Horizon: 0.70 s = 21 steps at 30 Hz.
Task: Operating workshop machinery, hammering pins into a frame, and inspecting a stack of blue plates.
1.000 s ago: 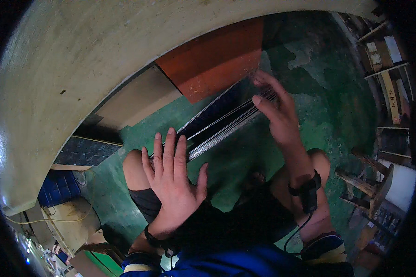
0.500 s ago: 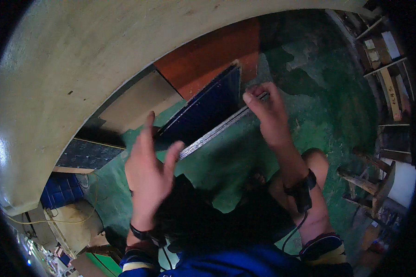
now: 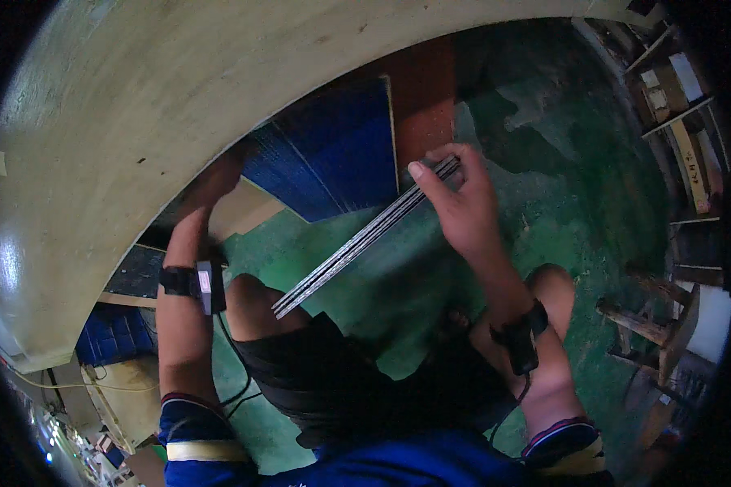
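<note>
My right hand [image 3: 463, 199] is closed around the upper right end of a stack of thin boards or strips [image 3: 357, 243]. They show nearly edge-on, with silvery edges and dark lines between, slanting down to above my left knee. My left hand [image 3: 219, 174] reaches into the shadow beneath the pale table's edge, by the left side of a blue panel [image 3: 341, 146]. Its fingers are too dark to tell whether they grip the panel. The panel stands tilted with its broad blue face showing.
The pale tabletop [image 3: 179, 105] curves over the upper left. Behind the blue panel is an orange-brown board [image 3: 426, 105], and a tan board [image 3: 248, 207] lies beside it. A blue crate [image 3: 114, 337] stands at left. Shelving [image 3: 678, 130] and a wooden stool [image 3: 666, 325] line the right.
My left hand has moved up and left, under the table edge. The blue panel has tipped toward the table, showing more of its face. The stack in my right hand has swung into fuller view.
</note>
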Each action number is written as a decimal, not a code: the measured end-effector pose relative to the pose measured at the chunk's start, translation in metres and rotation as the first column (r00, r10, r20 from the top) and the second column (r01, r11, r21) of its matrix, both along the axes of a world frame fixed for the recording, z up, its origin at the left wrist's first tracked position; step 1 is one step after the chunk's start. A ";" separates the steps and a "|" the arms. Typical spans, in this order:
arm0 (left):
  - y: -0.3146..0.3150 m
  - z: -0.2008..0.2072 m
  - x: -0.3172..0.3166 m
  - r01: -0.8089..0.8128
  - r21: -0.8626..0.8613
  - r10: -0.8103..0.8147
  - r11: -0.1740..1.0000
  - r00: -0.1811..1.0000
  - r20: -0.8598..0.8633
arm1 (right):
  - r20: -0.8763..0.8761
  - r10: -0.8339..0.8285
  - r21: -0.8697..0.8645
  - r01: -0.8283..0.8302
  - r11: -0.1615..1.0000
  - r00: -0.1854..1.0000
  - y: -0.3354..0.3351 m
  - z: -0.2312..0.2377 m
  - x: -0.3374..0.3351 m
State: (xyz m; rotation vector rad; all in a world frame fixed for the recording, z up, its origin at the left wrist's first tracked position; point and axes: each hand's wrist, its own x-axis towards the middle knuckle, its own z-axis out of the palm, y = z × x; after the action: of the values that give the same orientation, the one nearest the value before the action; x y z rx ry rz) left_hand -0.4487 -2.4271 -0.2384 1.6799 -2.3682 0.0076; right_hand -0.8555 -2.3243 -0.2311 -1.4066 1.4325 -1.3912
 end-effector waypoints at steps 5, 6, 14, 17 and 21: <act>-0.013 0.013 0.028 0.043 -0.278 0.022 0.960 0.974 0.224 | -0.020 0.022 0.047 -0.021 0.999 1.000 -0.002 0.006 0.005; -0.011 0.014 0.032 0.060 -0.314 0.014 0.947 0.974 0.227 | 0.078 0.037 0.057 -0.041 0.998 0.996 -0.003 0.003 0.007; 0.130 0.073 -0.119 -0.197 0.037 0.197 0.980 0.914 -0.354 | 0.143 0.046 0.035 -0.052 0.998 0.989 -0.011 -0.011 0.000; 0.191 0.102 -0.161 -0.007 0.161 0.071 0.987 0.916 -0.395 | 0.174 0.108 0.016 -0.113 0.993 0.979 -0.012 -0.008 0.007; 0.210 0.085 -0.176 0.125 0.147 -0.076 0.981 0.949 -0.305 | 0.224 0.134 0.007 -0.139 0.990 0.965 -0.012 -0.007 0.005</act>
State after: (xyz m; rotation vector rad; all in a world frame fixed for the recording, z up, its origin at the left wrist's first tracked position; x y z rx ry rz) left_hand -0.6247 -2.2173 -0.1530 1.4993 -2.2698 -0.4406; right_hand -0.8504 -2.3368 -0.2385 -1.2650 1.1812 -1.3912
